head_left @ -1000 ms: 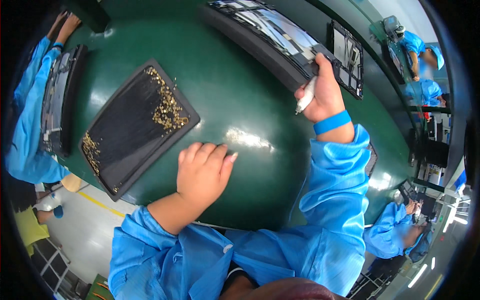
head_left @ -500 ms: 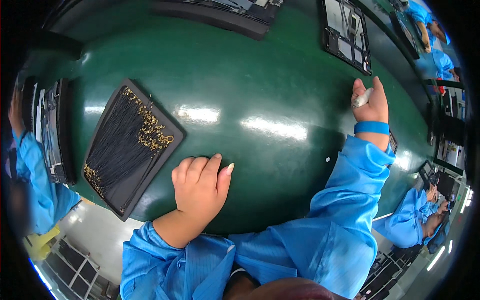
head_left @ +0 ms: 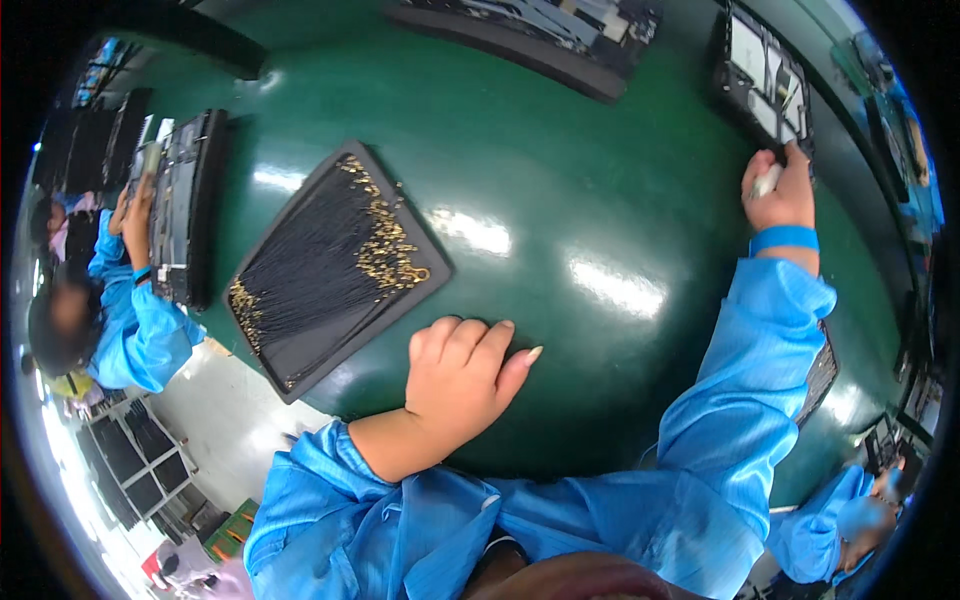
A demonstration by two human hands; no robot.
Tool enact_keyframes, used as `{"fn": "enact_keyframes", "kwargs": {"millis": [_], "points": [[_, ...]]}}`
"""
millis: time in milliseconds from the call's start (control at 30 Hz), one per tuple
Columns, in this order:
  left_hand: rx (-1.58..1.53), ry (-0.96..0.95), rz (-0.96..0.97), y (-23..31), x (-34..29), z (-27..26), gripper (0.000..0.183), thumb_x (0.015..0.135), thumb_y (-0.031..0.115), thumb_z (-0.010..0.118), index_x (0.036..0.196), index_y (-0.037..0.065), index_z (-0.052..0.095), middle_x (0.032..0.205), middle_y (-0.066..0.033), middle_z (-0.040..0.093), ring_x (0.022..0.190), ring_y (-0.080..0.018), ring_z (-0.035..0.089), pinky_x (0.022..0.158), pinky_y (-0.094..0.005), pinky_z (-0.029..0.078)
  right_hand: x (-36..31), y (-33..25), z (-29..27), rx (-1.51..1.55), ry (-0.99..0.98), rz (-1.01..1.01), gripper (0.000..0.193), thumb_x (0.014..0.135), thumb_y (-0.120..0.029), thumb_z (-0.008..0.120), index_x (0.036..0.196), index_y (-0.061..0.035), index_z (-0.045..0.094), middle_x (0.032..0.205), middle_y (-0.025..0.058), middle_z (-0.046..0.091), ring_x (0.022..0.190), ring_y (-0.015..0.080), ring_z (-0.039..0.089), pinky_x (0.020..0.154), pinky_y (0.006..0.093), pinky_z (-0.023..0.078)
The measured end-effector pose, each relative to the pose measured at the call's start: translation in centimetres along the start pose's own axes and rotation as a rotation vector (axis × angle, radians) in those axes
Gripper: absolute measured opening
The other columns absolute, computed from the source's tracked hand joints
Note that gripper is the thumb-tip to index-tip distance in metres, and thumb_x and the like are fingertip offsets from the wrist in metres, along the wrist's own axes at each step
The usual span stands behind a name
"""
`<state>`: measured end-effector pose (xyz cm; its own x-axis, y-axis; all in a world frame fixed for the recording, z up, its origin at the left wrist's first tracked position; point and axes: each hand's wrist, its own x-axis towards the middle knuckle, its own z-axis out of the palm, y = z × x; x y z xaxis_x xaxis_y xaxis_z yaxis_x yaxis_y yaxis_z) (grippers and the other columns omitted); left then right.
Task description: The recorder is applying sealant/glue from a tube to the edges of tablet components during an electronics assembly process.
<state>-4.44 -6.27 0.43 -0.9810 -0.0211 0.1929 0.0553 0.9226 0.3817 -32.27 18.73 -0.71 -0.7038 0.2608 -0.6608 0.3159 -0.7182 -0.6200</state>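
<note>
Holding a small white object in the right hand, with fingers closed around it and the arm stretched out toward the upper right of the green desk. Wearing a blue band on that wrist. Near those fingertips, can see the lower edge of a dark framed panel with pale rectangles; from this angle, hard to say whether touching it or just beside it. Resting the left hand on the desk, with fingers loosely bent, thumb spread away from them, and gripping nothing that shows. To the left of that hand, just beside it, can see a dark tray, lying flat on the desk and bearing a spread of thin black cables, gold-coloured at both ends. Toward the far side, can see a dark padded block bearing a second panel. At the far left, can make out a third panel on the desk, with a co-worker's hand beside it. At lower right, can glimpse another person in blue.
</note>
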Motion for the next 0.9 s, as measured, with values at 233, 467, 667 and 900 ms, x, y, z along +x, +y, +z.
{"fn": "enact_keyframes", "kwargs": {"millis": [233,467,667,900], "points": [[-0.053,-0.017,-0.028,0.2,-0.2,-0.9,0.030,0.067,0.033,0.060,0.081,0.007,0.058,0.076,-0.0075,0.053,0.077,-0.0253,0.047,0.066,-0.0343,0.036,-13.4,4.3,-2.6,-0.098,-0.247,0.177,0.019,0.077,-0.032,0.053,0.071,-0.0150,0.047,0.058,-0.0028,0.052,0.046,0.0131,0.048,0.035,0.0214,0.037],[-1.447,-0.149,-0.703,2.5,1.3,-1.7,0.036,0.081,0.030,0.049,0.104,0.003,0.046,0.095,-0.0089,0.053,0.086,-0.0204,0.050,0.078,-0.0321,0.039,-25.6,12.2,-7.5,-0.248,-0.202,0.384,0.026,0.078,-0.043,0.048,0.089,-0.0198,0.047,0.065,-0.0013,0.052,0.047,0.0144,0.049,0.036,0.0247,0.036],[-1.773,-0.164,-0.621,3.7,-0.7,-2.4,0.027,0.082,0.014,0.045,0.105,0.000,0.045,0.098,-0.0113,0.054,0.088,-0.0195,0.054,0.077,-0.0352,0.044,-29.2,15.4,-12.7,-0.689,-0.621,0.512,0.037,0.080,-0.036,0.049,0.101,-0.0043,0.048,0.080,0.0033,0.051,0.058,0.0092,0.047,0.045,0.0192,0.039],[-1.097,-0.108,-0.491,0.2,1.0,-3.7,0.029,0.080,0.021,0.049,0.097,-0.002,0.052,0.090,-0.0127,0.057,0.084,-0.0166,0.054,0.074,-0.0278,0.041,-28.6,17.0,-13.7,-0.950,-1.121,0.805,0.051,0.082,-0.029,0.049,0.118,0.0026,0.033,0.086,0.0056,0.050,0.064,0.0092,0.048,0.051,0.0198,0.040]]}}
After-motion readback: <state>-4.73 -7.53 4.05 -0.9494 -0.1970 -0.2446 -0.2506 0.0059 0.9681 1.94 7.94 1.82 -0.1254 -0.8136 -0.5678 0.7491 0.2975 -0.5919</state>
